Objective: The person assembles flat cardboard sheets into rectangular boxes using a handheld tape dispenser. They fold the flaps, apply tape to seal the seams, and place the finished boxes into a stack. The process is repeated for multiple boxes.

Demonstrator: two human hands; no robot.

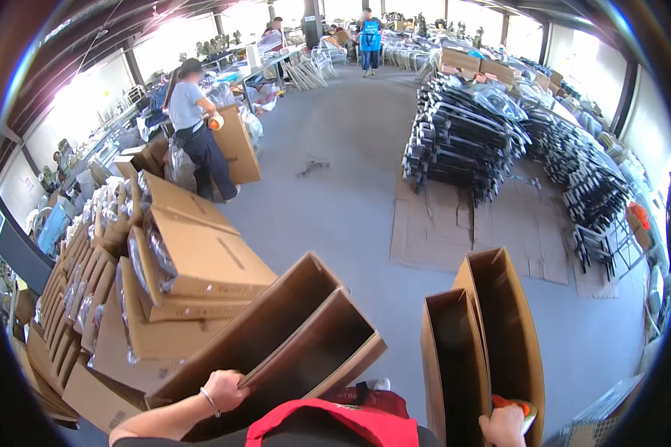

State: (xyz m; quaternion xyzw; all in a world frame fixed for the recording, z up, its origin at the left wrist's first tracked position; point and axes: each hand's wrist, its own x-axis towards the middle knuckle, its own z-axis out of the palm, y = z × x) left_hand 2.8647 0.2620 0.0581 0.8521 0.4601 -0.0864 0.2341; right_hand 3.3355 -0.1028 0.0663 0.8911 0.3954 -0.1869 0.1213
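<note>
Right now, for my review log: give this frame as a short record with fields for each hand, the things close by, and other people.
left hand: grips the edge of a long open cardboard box
right hand: holds an orange tape dispenser beside two upright open boxes
nearby: stacked packed boxes at left
others: person with a box; person in blue apron

This looks like a big warehouse or packing hall. Piles of brown cardboard boxes (pixel 194 261), stacks of folded black metal chairs (pixel 462 141) and a wide grey floor (pixel 350 194) show it.
</note>
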